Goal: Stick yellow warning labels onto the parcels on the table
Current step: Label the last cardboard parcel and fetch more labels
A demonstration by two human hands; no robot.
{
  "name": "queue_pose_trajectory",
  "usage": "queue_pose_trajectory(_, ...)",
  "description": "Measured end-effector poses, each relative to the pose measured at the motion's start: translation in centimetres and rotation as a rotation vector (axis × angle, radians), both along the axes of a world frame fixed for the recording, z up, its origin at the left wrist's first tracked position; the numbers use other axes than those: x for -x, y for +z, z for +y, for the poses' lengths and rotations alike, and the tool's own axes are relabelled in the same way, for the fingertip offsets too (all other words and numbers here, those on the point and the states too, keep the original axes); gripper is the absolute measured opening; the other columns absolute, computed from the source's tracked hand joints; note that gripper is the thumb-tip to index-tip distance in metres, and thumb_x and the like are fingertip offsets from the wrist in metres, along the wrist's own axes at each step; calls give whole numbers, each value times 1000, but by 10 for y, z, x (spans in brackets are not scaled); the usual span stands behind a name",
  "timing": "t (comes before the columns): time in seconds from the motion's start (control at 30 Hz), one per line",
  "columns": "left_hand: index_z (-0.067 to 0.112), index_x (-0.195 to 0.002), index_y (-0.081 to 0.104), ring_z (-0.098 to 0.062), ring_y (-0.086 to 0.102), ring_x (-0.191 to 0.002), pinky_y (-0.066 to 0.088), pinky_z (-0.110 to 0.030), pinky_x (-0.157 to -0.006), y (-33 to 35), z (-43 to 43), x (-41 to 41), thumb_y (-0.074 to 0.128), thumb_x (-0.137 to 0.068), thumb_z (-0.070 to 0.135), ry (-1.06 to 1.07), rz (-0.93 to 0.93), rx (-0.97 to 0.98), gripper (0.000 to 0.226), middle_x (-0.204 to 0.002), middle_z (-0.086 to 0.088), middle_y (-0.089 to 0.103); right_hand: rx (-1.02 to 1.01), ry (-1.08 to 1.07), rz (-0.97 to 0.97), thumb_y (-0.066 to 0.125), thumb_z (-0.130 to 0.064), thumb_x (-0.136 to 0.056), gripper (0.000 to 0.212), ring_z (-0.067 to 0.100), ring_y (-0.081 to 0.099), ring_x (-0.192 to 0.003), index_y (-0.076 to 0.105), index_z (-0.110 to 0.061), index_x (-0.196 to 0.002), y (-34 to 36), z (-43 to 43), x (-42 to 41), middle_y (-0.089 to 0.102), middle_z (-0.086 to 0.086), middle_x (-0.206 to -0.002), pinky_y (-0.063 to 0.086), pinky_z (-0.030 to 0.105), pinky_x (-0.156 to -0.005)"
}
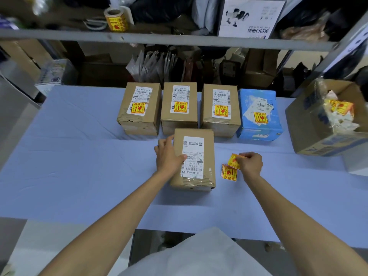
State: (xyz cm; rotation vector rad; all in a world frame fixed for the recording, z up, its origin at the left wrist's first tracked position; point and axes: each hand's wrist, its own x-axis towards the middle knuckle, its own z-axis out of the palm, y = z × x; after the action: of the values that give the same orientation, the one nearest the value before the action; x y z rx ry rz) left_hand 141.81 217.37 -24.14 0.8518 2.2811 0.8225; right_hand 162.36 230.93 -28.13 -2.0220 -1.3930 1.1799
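1. The unlabelled parcel (193, 160), a brown carton with a white shipping slip on top, lay near the middle of the bench (79, 156), just in front of the row at the far edge.
2. The left hand (169, 156) gripped the parcel's left side, fingers curled over the far corner and thumb resting on the slip. The right hand (251, 163), just beside the parcel's right side, pinched a yellow label (236, 159) between thumb and fingers. A second label (229, 172) lay flat on the bench, touching the first. Whether the pinched label was free of its backing could not be told.
3. Likely faults, as judgements:
   - The pinched label might curl and stick to itself or to the fingers, since it was held by one edge only.
   - The second label might lift with it if the two were joined.
   - Placed carelessly, the label could cover the barcode or address on the slip.
   - Pressing from one side might trap a crease, and a loose left-hand grip would let the parcel slide on the smooth bench cover.
4. Surroundings: three brown parcels (179, 108) and a blue parcel (258, 114) stood along the far edge, each bearing a yellow label. An open carton (310, 124) at the right edge held discarded backing scraps (338, 112). A label roll (116, 19) sat on the shelf (179, 39) above. Nothing lay between the right hand and the parcel top, though the left thumb covered part of the slip.
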Motion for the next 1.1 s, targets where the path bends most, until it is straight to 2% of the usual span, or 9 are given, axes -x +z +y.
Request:
queue_pose_trajectory(0.07, 20, -135, 41, -21, 34, -125, 37, -31, -95, 14, 9, -6, 72, -80, 19, -103, 145, -71, 63, -132, -2, 40, -17, 51, 165, 71, -5, -80, 13, 25, 65, -88, 70, -7, -92, 22, 3, 17, 69, 14, -95, 54, 39, -80)
queue_pose_trajectory(0.1, 20, -131, 45, -19, 40, -121, 38, -29, -93, 20, 14, -9, 70, -82, 21, -141, 123, -126, 55, -128, -1, 45, -22, 102, 241, 70, -4, -81, 12, 24, 65, -85, 69, -7, -92, 35, 2, 26, 68, 13, -92, 54, 38, -77)
queue_pose_trajectory(0.2, 19, -119, 57, -14, 61, -95, 53, -35, -82, 43, 28, -18, 63, -89, 28, -125, -221, -226, 32, -109, -1, 61, -34, 289, 409, 66, -1, -85, 8, 20, 65, -77, 65, -8, -89, 72, -7, 54, 66, 10, -85, 56, 35, -70)
queue_pose_trajectory(0.27, 15, -109, 60, -14, 65, -83, 56, -34, -76, 54, 35, -18, 60, -92, 28, -90, -388, -243, 22, -103, -6, 65, -65, 384, 438, 66, -1, -85, 10, 19, 66, -78, 65, -11, -86, 88, -13, 67, 66, 7, -84, 57, 35, -69)
queue_pose_trajectory(0.43, 9, -95, 58, -10, 56, -68, 50, -18, -61, 65, 31, -1, 58, -93, 13, -38, -424, -339, 5, -82, -1, 58, -80, 449, 532, 70, -1, -82, 13, 20, 68, -76, 66, -11, -88, 105, -22, 84, 68, 11, -83, 57, 31, -68)
queue_pose_trajectory(0.6, 11, -92, 57, -11, 56, -73, 52, -23, -66, 64, 25, 10, 58, -93, 10, 15, -430, -373, 1, -83, 0, 57, -14, 475, 609, 73, 1, -78, 23, 18, 72, -71, 64, -3, -99, 113, -29, 93, 71, 17, -85, 60, 30, -65)
queue_pose_trajectory(0.77, 12, -96, 58, -13, 59, -79, 54, -25, -67, 61, 20, 11, 58, -93, 14, 42, -399, -370, 3, -91, -3, 60, -11, 465, 612, 72, 2, -79, 26, 22, 71, -75, 63, 0, -103, 113, -34, 97, 70, 21, -87, 58, 36, -73)
queue_pose_trajectory(0.93, 16, -88, 55, -16, 61, -73, 55, -23, -67, 60, 16, 12, 58, -93, 12, 31, -450, -422, 7, -89, -8, 59, 35, 299, 685, 63, 6, -84, 24, 27, 67, -79, 61, 4, -107, 111, -36, 102, 67, 16, -90, 56, 38, -76)
queue_pose_trajectory(1.1, 17, -85, 55, -19, 64, -67, 57, -32, -74, 60, 11, 13, 58, -93, 10, 32, -511, -454, 11, -90, -15, 63, 60, 368, 695, 65, 2, -84, 14, 19, 65, -71, 65, 4, -98, 115, -41, 107, 67, 11, -81, 54, 26, -66)
